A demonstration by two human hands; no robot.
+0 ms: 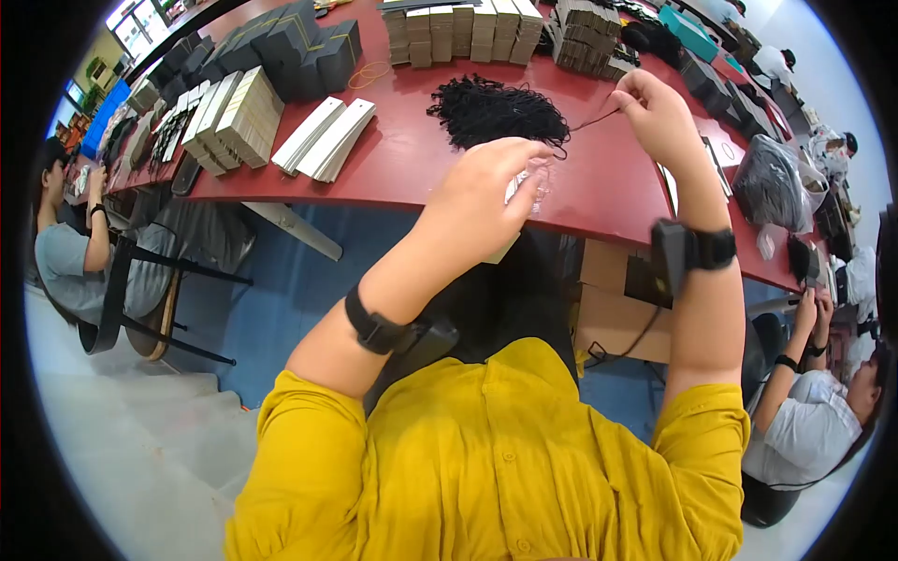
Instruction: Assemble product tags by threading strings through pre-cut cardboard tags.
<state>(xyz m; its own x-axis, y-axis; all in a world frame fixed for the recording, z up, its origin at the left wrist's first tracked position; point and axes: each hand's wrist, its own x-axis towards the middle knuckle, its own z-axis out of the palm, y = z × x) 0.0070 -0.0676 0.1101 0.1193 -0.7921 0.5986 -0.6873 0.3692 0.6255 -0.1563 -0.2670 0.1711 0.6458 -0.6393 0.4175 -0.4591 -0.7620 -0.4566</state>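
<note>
A tangled pile of black cords [500,112] lies on the red table [402,150] in front of me. My right hand [658,112] is raised to the right of the pile, thumb and fingers pinched on a thin black cord [596,121] that stretches back toward the pile. My left hand [482,192] is closed around a pale card [506,251] at the table's front edge, just below the pile. Its fingers hide most of the card, so I cannot tell whether it is one or several. White card strips [339,140] lie in two stacks to the left.
Bundled card stacks [238,117] and dark grey blocks [304,56] stand at the left. More card stacks [458,33] line the back. A plastic-wrapped dark bundle [774,182] sits at the right. A cardboard box [608,323] is under the table. Other people sit at both sides.
</note>
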